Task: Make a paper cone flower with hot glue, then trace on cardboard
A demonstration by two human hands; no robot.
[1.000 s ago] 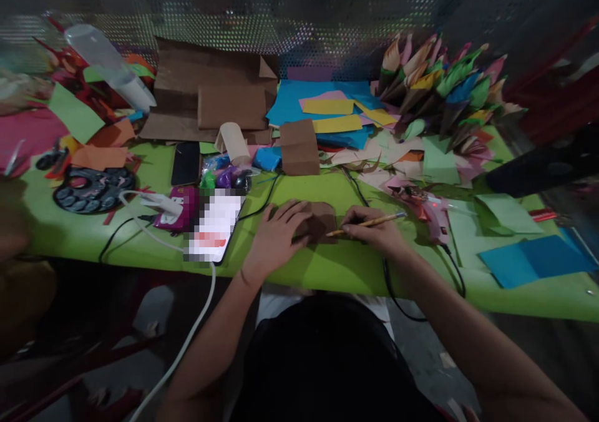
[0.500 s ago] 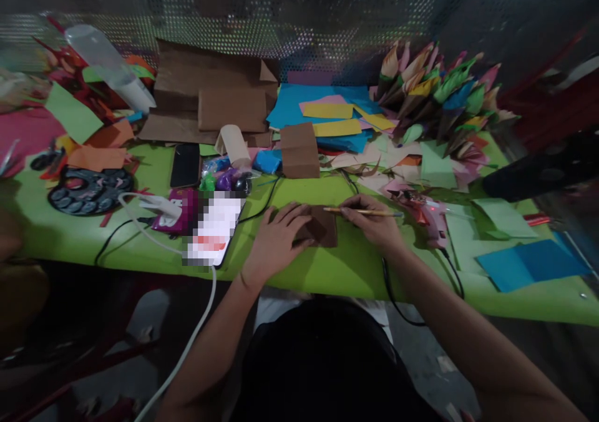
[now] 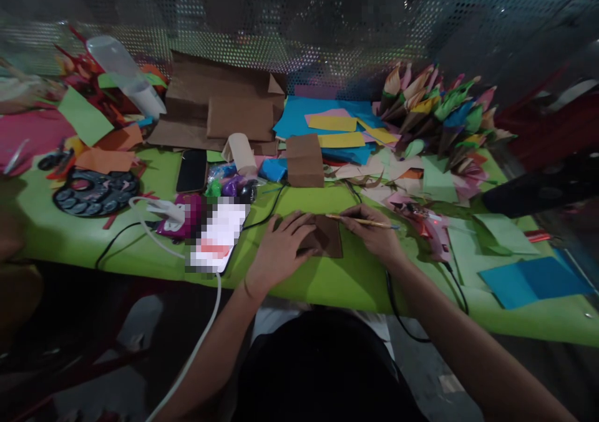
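A small dark brown paper piece lies on the green tabletop in front of me. My left hand rests flat on its left side, fingers stretched out and thumb on the lower part, covering some of it. Between the fingertips of my right hand is a thin wooden pencil, held almost level. Its left end is over the top edge of the paper; whether it touches is too small to tell. A pink glue gun with a lit red light lies to the right of this hand.
Left of my hands are a lit phone on a white cable, a magenta adapter and a dark palette. Brown paper, blue sheets and paper cones stand behind. A blue sheet lies at right.
My view has shifted slightly, so the table sits lower in the picture. The pencil's left end has moved a little left along the paper's top edge. My left hand stays on the paper.
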